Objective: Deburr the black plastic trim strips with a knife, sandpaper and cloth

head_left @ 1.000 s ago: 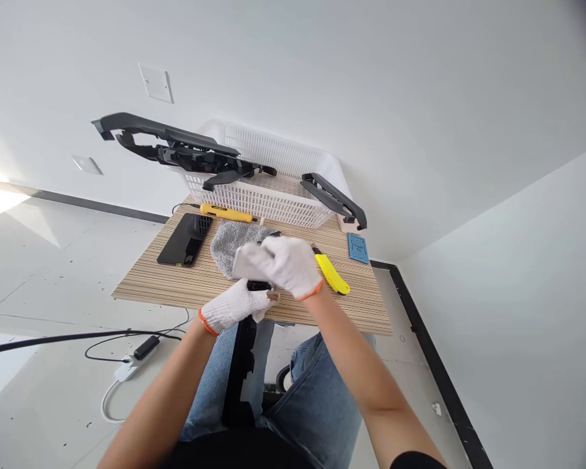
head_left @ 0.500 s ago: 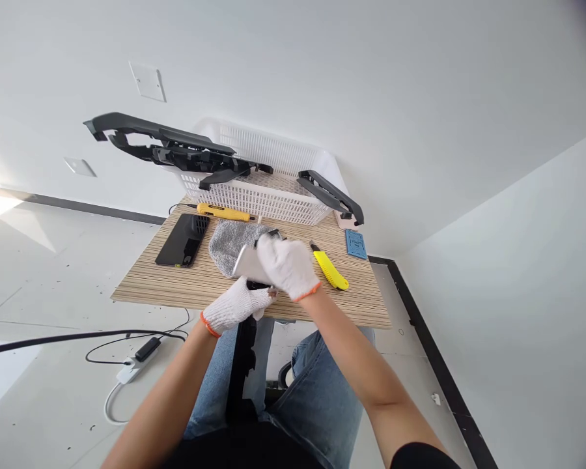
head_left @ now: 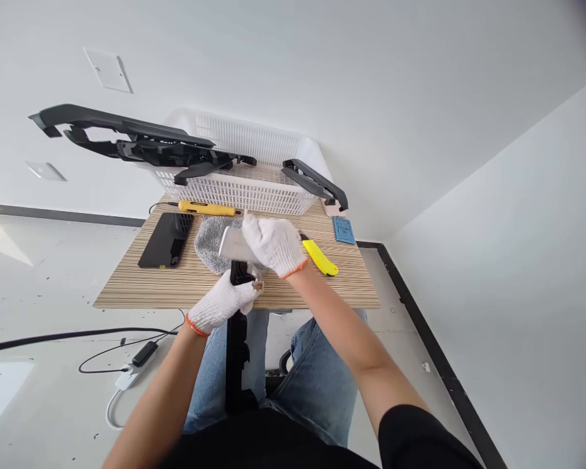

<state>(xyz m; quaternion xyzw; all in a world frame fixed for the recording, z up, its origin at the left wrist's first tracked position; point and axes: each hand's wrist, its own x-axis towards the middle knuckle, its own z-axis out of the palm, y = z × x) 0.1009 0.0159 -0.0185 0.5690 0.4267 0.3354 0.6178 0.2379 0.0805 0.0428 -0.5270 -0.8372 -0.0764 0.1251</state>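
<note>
My left hand (head_left: 227,299), in a white knitted glove with an orange cuff, is closed around a long black plastic trim piece (head_left: 237,352). The piece runs from my lap up past the table's front edge, and its top end shows above the fingers. My right hand (head_left: 275,244), gloved alike, grips a flat, pale strip with a rounded end (head_left: 236,246); its exact kind is unclear, and the far end is hidden in the fist. The strip lies just above the trim's top end; I cannot tell if they touch. Behind it rests a grey cloth (head_left: 208,244).
On the wood-grain table (head_left: 141,286) lie a black phone (head_left: 163,244), a yellow pen-shaped tool (head_left: 208,208), a yellow utility knife (head_left: 321,258) and a blue block (head_left: 343,230). A white basket (head_left: 234,193) at the back holds black plastic parts (head_left: 161,153) that overhang its rim.
The black trim's top end now shows above my left hand; before, the pale strip and right hand covered it. The strip has lifted off it somewhat. The whole view has shifted slightly.
</note>
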